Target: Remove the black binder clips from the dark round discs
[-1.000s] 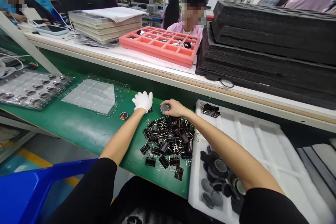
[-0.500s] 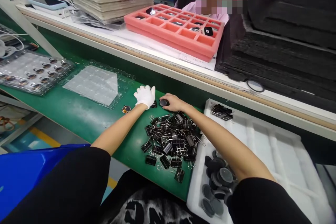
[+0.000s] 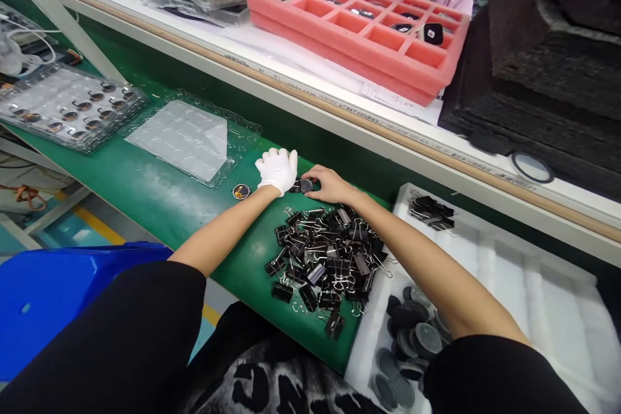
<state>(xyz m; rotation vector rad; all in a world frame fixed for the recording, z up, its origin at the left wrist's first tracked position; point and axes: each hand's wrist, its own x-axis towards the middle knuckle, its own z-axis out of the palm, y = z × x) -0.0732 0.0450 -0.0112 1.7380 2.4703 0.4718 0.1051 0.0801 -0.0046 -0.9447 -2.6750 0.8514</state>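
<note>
My left hand (image 3: 277,169), in a white glove, rests curled on the green bench beyond a heap of black binder clips (image 3: 326,257). My bare right hand (image 3: 330,184) lies right beside it, its fingers pinched on a small round grey disc (image 3: 305,185) that sits between the two hands. What the gloved fingers hold, if anything, is hidden. A small round gold-rimmed part (image 3: 240,191) lies on the bench just left of my left wrist.
A white foam tray (image 3: 504,284) at my right holds round dark discs (image 3: 412,336) and several clips (image 3: 431,212). Clear blister trays (image 3: 189,137) lie at left. On the raised shelf: a pink foam tray (image 3: 369,45), black foam stacks (image 3: 557,90), a person opposite. A blue bin (image 3: 53,297) sits low left.
The view has tilted down and moved closer. My right hand has lowered the round disc to the bench and brought it up against my gloved left hand.
</note>
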